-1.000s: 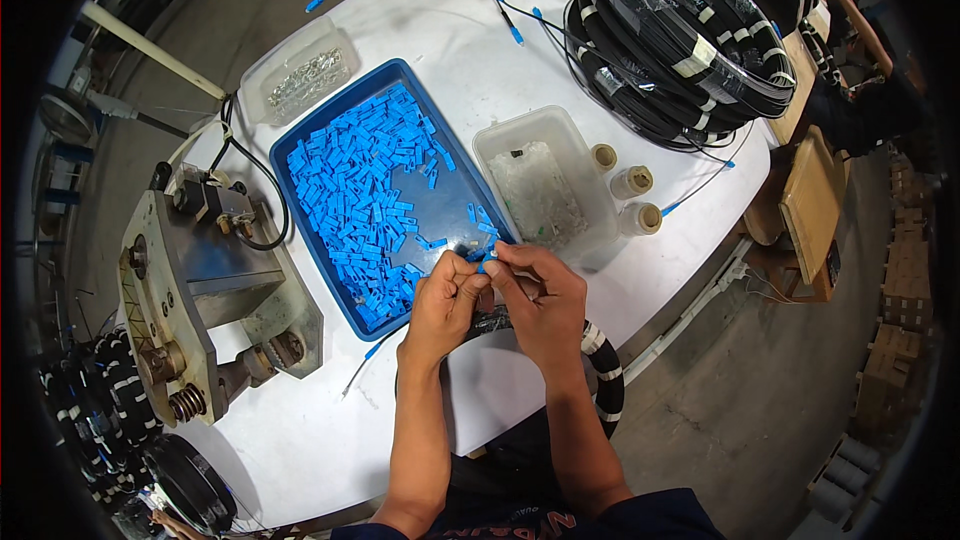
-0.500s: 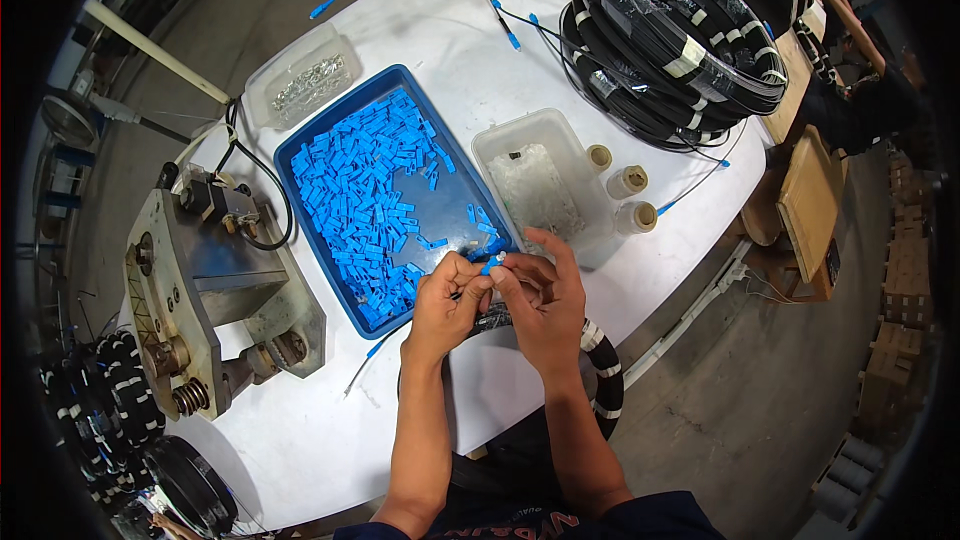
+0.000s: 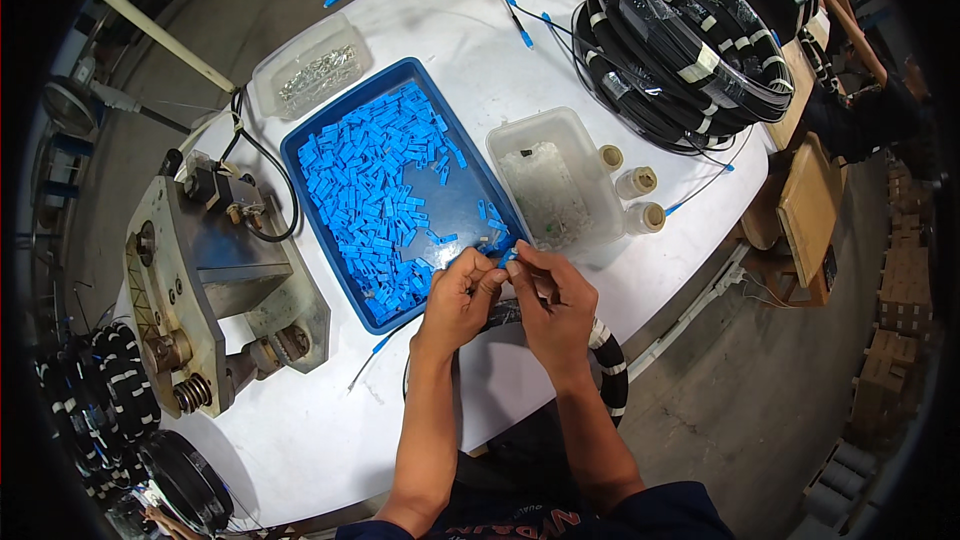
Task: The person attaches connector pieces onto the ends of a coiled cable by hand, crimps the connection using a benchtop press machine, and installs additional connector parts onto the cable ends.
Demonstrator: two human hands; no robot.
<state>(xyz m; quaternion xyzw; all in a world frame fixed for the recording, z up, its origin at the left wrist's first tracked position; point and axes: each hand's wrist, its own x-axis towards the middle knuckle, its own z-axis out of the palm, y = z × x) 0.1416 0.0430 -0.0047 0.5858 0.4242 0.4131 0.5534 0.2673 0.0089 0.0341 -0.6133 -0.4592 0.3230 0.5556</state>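
Note:
My left hand (image 3: 460, 300) and my right hand (image 3: 555, 305) meet at the near right corner of a blue tray (image 3: 472, 162). Between their fingertips is a small blue cable connector (image 3: 507, 257), gripped from both sides. The left hand's fingers are curled, with thumb and forefinger at the connector. Thumb and fingers of the right hand pinch its other side. Its exact parts are too small to make out. Many loose blue plastic housings (image 3: 370, 180) lie heaped in the tray. A black cable coil with white bands (image 3: 610, 370) shows beside and under my right forearm.
Right of the tray stands a clear plastic box (image 3: 545, 180) with whitish small parts, beside three small jars (image 3: 636, 182). A box of metal pieces (image 3: 318, 75) sits behind. A metal press (image 3: 235, 280) stands left, large cable coils (image 3: 690, 50) far right. Another person's arm (image 3: 858, 30) shows beyond.
My right forefinger, raised before, now bends down to the connector. Both hands have shifted slightly right with it. The whole view has moved a little.

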